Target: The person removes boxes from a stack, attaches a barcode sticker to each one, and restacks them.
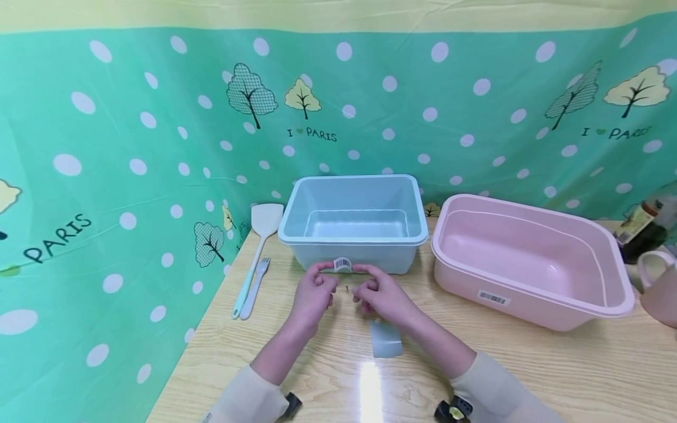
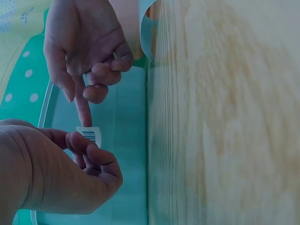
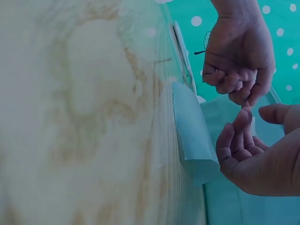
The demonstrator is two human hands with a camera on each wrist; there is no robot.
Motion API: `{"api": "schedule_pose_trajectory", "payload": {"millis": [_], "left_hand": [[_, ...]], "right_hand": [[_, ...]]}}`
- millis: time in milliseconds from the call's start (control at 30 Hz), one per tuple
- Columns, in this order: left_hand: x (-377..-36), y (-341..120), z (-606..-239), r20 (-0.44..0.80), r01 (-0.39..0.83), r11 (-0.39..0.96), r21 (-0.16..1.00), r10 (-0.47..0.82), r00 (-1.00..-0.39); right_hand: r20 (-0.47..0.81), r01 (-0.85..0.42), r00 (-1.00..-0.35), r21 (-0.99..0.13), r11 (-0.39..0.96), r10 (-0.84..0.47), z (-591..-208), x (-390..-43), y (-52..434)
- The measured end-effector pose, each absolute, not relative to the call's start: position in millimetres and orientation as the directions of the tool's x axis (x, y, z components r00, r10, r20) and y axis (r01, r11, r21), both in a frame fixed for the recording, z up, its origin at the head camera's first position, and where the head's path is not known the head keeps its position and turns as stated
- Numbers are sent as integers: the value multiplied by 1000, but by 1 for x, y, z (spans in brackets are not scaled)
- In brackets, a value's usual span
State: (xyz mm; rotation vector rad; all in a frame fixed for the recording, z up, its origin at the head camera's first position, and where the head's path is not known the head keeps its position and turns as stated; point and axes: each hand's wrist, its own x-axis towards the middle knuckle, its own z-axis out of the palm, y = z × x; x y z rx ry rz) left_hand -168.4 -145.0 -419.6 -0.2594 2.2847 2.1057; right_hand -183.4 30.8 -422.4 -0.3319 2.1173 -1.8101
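Curled pale blue sheet (image 1: 386, 339) lies on the wooden table (image 1: 529, 364), nearest the viewer, just behind both wrists. Barcode sticker (image 1: 342, 264) is pinched between left hand (image 1: 312, 296) and right hand (image 1: 385, 298) at the front wall of the blue bin (image 1: 353, 226), apparently to keep it taut. Pink bin (image 1: 534, 258), spatula (image 1: 259, 247) and fork (image 1: 257, 286) stand aside

Wooden table (image 1: 529, 376); blue bin (image 1: 353, 223); pink bin (image 1: 529, 261); spatula (image 1: 258, 247); fork (image 1: 256, 288)
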Motion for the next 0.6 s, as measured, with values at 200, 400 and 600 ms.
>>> {"api": "schedule_pose_trajectory", "payload": {"millis": [200, 400, 600], "left_hand": [[-167, -145, -417, -117, -123, 66, 990, -87, -989], [-167, -145, -419, -109, -116, 77, 990, -86, -990], [-169, -146, -421, -94, -105, 108, 989, -100, -990]], "right_hand": [[-104, 40, -914, -985, 168, -392, -423, -184, 32], [-109, 42, -909, -985, 170, -403, -426, -185, 33], [-114, 46, -907, -984, 173, -405, -428, -187, 34]]}}
